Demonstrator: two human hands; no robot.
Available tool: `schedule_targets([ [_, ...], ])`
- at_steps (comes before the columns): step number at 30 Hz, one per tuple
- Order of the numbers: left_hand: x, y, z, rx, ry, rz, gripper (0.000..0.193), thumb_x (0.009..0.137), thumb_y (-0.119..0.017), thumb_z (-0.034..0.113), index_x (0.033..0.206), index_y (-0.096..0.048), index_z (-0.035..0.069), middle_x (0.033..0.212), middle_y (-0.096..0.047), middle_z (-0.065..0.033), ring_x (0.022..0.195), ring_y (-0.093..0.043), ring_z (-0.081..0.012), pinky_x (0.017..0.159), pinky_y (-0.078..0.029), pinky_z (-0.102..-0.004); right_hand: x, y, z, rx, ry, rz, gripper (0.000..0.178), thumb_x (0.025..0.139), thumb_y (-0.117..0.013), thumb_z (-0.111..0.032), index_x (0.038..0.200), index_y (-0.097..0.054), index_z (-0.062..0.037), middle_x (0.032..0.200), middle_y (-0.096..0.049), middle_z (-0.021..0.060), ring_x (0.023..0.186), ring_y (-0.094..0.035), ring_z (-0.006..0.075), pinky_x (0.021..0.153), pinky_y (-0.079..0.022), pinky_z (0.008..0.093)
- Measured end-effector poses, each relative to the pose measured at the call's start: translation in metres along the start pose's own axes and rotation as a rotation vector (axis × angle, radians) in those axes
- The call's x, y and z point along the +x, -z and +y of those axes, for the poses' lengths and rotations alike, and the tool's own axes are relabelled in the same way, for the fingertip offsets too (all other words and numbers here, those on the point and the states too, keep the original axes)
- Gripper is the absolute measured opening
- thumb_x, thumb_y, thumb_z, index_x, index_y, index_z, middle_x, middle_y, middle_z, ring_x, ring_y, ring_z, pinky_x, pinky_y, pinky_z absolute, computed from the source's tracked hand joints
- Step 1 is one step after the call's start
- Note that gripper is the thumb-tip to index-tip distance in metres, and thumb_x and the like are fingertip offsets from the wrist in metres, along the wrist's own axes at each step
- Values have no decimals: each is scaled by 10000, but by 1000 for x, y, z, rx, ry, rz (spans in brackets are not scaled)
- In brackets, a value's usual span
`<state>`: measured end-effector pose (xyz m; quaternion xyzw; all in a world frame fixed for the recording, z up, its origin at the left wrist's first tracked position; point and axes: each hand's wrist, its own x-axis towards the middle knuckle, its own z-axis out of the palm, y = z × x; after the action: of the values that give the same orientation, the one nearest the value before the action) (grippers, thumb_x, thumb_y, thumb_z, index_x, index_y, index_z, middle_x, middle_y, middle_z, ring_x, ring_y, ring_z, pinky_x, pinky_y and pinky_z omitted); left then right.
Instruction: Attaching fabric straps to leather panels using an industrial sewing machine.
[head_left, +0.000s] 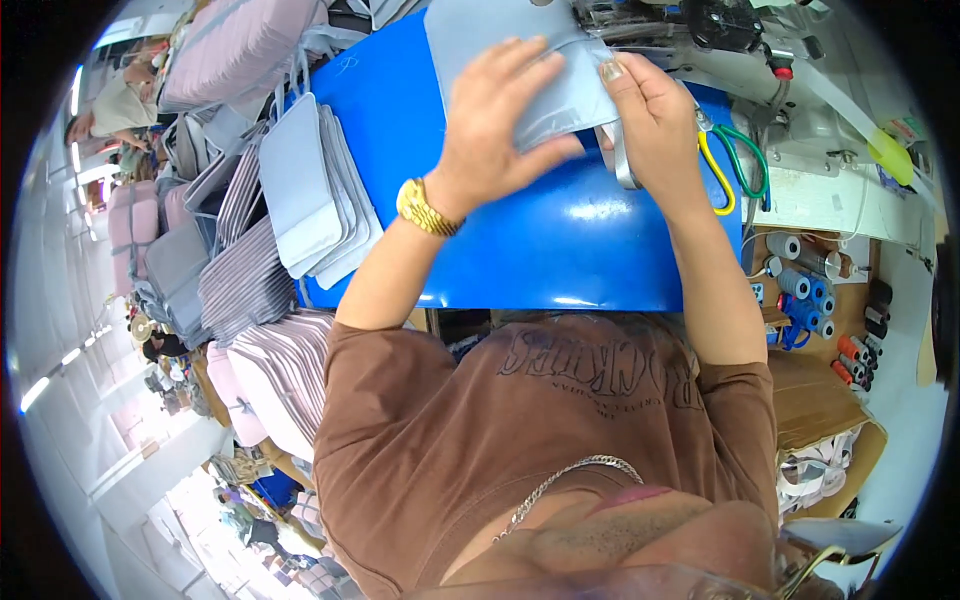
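Note:
A light grey flat fabric piece (470, 60), like a bag panel, lies at the far side of the blue table top (480, 250). My left hand (500, 125), with a gold watch on its wrist, is over the piece, fingers spread and slightly blurred. At the piece's right edge my right hand (655, 125) grips it, thumb on top. A pale strap loop (624, 165) hangs just below that hand; whether it joins the piece is hidden. Scissors (722, 170) with a yellow and a green handle lie right of my right hand.
A stack of similar grey pieces (310, 190) with straps sits on the table's left side. Piles of grey and pink bundles (240, 280) crowd beyond it. Machine parts (730, 25) stand at the far right, above thread spools (795, 285) and a cardboard box (820, 395).

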<state>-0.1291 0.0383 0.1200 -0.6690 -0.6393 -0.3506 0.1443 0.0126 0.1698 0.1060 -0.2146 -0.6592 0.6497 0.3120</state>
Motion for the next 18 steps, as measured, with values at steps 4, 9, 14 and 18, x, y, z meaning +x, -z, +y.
schedule_targets([
  [4, -10, -11, -12, 147, -68, -45, 567, 773, -729, 96, 1319, -598, 177, 1361, -550, -103, 1146, -549, -313, 968, -443, -396, 3, 3, 12, -97, 159, 10, 260, 996, -545, -206, 1125, -657, -10, 751, -645, 15, 636, -555, 62, 568, -436, 259],
  [9, -7, -6, -24, 208, -185, 13, 562, 755, -641, -20, 1249, -670, 247, 1228, -625, -15, 959, -559, -234, 837, -492, -340, -7, 12, -3, -82, 99, -93, 260, 992, -546, -189, 1153, -656, -17, 793, -671, 17, 686, -564, 55, 606, -447, 243],
  [14, 4, 6, -19, 250, -208, -40, 549, 796, -593, -44, 1230, -682, 279, 1167, -640, -2, 909, -542, -229, 798, -498, -308, -10, 17, -7, -31, 63, -179, 262, 985, -548, -177, 1165, -653, -19, 853, -704, 28, 707, -595, 62, 625, -460, 231],
  [18, 36, 20, -4, 245, -171, -159, 397, 813, -599, 49, 1197, -662, 134, 1113, -634, -80, 945, -565, -286, 827, -488, -360, -2, 15, -5, -89, 2, -131, 253, 963, -616, -187, 1121, -669, 3, 859, -720, 35, 718, -592, 39, 637, -461, 201],
])
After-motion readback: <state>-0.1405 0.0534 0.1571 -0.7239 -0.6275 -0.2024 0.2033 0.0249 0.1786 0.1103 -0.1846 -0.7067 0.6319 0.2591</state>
